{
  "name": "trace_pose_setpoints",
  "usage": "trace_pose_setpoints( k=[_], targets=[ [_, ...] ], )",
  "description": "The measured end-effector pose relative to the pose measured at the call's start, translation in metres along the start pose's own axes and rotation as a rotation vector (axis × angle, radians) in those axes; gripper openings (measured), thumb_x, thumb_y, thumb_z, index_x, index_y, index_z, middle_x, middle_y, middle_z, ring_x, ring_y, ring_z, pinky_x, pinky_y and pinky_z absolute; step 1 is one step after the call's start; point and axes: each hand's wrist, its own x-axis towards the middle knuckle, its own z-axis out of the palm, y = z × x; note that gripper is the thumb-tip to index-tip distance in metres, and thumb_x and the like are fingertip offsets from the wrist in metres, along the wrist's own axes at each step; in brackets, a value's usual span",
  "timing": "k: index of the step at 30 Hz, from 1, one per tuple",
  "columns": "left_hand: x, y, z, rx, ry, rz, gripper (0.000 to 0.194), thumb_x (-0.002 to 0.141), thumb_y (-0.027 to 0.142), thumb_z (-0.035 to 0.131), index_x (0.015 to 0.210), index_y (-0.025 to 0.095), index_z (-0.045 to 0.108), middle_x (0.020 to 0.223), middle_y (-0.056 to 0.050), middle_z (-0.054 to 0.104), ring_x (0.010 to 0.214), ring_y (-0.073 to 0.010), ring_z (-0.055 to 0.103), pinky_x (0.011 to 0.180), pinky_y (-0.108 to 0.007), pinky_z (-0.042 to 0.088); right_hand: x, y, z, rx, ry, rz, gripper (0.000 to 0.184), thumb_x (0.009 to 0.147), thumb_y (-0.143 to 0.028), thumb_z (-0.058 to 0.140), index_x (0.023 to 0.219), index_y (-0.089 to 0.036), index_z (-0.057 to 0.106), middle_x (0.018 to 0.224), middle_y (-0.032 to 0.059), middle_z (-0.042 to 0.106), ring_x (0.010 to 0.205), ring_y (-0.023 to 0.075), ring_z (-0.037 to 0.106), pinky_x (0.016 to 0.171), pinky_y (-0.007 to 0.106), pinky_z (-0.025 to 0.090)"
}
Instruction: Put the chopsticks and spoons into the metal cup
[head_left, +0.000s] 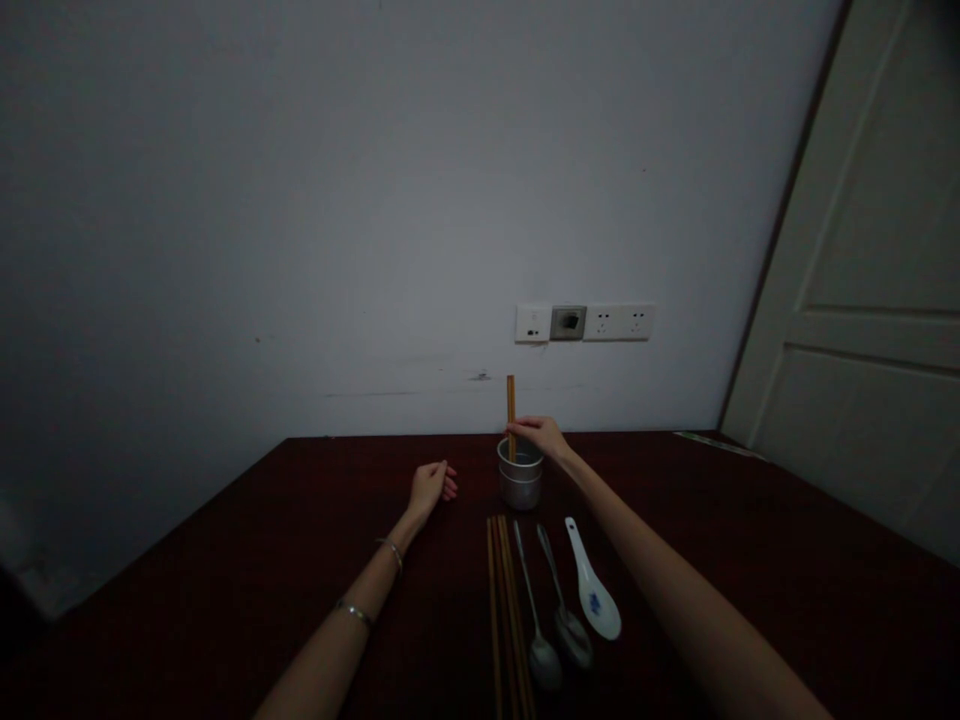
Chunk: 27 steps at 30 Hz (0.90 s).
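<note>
My right hand (541, 436) pinches a wooden chopstick (511, 402) that stands upright in a small metal cup (520, 481) on the dark red table (262, 560). My left hand (430, 487) rests on the table to the left of the cup, fingers loosely curled, holding nothing. In front of the cup lie several more chopsticks (505, 610), two metal spoons (541, 640) (567, 620) and a white ceramic spoon (595, 592) with a blue mark.
A pale wall stands behind the table, with wall sockets (585, 322) above the cup. A white door (870, 300) is at the right. Two bracelets sit on my left wrist (375, 580).
</note>
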Motion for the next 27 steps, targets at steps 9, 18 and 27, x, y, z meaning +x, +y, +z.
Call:
trace_pose_setpoints(
  k=[9, 18, 27],
  targets=[
    [0.0032, -0.0038, -0.0009, 0.0, -0.017, 0.01, 0.03, 0.086, 0.032, 0.04, 0.069, 0.012, 0.054, 0.046, 0.0, 0.055, 0.037, -0.0096, 0.052, 0.038, -0.018, 0.036, -0.0018, 0.0013, -0.0019, 0.015, 0.001, -0.005, 0.03, 0.054, -0.038, 0.074, 0.068, -0.013, 0.071, 0.07, 0.0066, 0.071, 0.065, 0.0161, 0.064, 0.068, 0.028, 0.049],
    [0.0052, -0.0069, -0.0012, 0.009, -0.016, 0.024, 0.03, 0.086, 0.031, 0.038, 0.069, 0.012, 0.054, 0.046, 0.0, 0.055, 0.037, -0.0094, 0.052, 0.038, -0.018, 0.037, -0.002, 0.0033, -0.0027, 0.043, 0.008, -0.001, 0.031, 0.053, -0.037, 0.074, 0.07, -0.012, 0.07, 0.07, 0.0075, 0.071, 0.067, 0.0181, 0.065, 0.07, 0.03, 0.051],
    [0.0073, -0.0085, -0.0008, 0.006, -0.016, 0.017, 0.032, 0.085, 0.034, 0.04, 0.068, 0.012, 0.053, 0.046, 0.0, 0.055, 0.037, -0.0093, 0.053, 0.038, -0.018, 0.036, -0.001, 0.0029, -0.0032, 0.049, 0.007, 0.031, 0.028, 0.055, -0.034, 0.073, 0.072, -0.012, 0.07, 0.069, 0.0061, 0.071, 0.065, 0.0171, 0.065, 0.07, 0.03, 0.05]
  ],
)
